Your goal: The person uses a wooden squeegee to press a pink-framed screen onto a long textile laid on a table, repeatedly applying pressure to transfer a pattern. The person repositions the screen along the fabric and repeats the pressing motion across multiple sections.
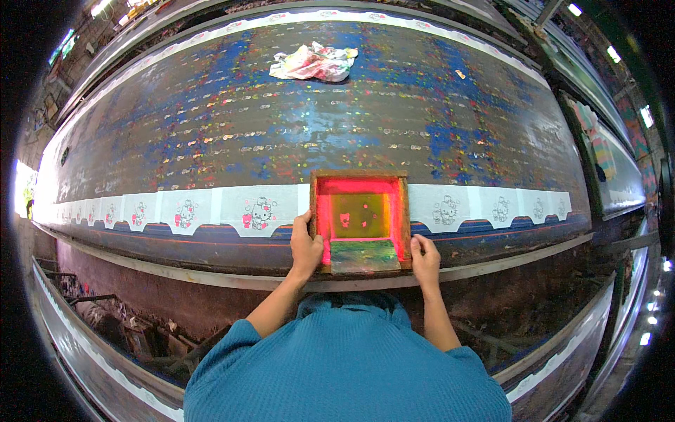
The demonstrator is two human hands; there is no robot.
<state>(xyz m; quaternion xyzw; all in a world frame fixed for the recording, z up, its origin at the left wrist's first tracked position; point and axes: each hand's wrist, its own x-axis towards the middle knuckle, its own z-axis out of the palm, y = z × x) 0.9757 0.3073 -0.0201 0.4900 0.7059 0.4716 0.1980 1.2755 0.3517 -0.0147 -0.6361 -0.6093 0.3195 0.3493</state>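
A wooden printing screen (358, 174) lies on the near edge of the long table, with a bright pink border, a yellow mesh bearing small pink shapes, and a greenish strip along its lower part. My left hand (306, 250) grips its left side, fingers wrapped on the wood. At the lower right side my right hand (425, 257) has its fingers curled against the wood. A row of white fabric pieces (256, 207) stretches either way from the screen; those to the left carry pink-and-dark cartoon prints, those to the right (446, 207) mostly paler grey outlines.
The dark, paint-spotted tabletop (351, 119) extends away from me, holding a crumpled stained cloth (313, 63) toward the back. A pale rail (485, 267) runs below the near edge. Other long tables (605, 176) stand at right, and another lies behind me at both lower corners.
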